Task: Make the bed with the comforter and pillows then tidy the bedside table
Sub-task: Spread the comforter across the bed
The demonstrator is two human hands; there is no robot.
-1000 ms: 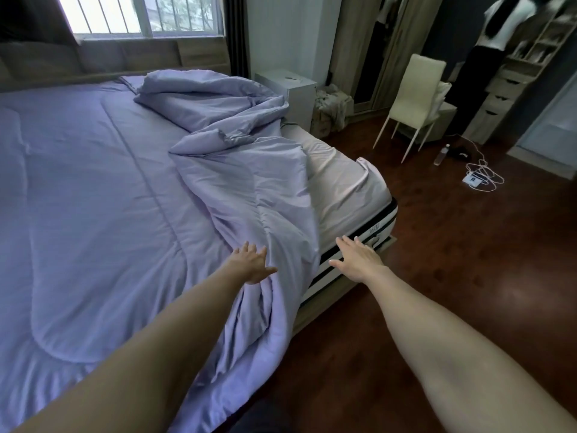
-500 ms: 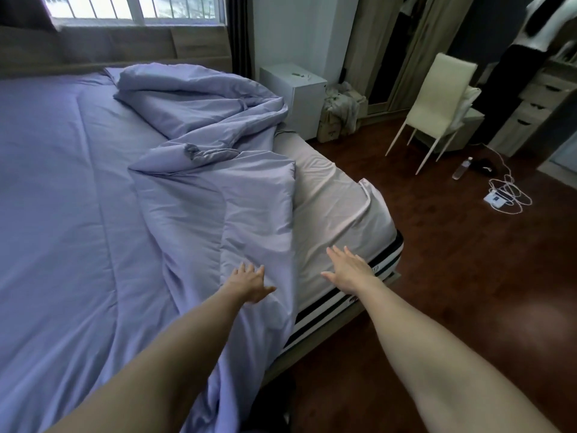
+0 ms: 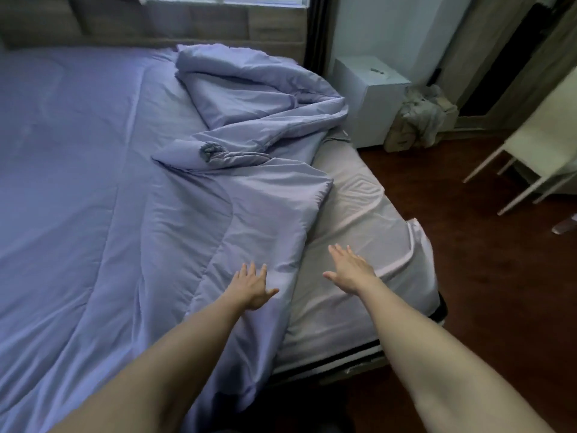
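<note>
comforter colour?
Lavender-purple, plain. The comforter shows best in the head view, bunched toward the bed's right side.

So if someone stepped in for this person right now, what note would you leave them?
Left hand: open, fingers spread over the lavender comforter near its folded-back edge.
Right hand: open over the bare mattress, holding nothing.
Comforter covers most of the bed; its right side is bunched and folded back toward the headboard.
Left: spread that side over the mattress, set pillows (none in view), tidy the white bedside table.
</note>
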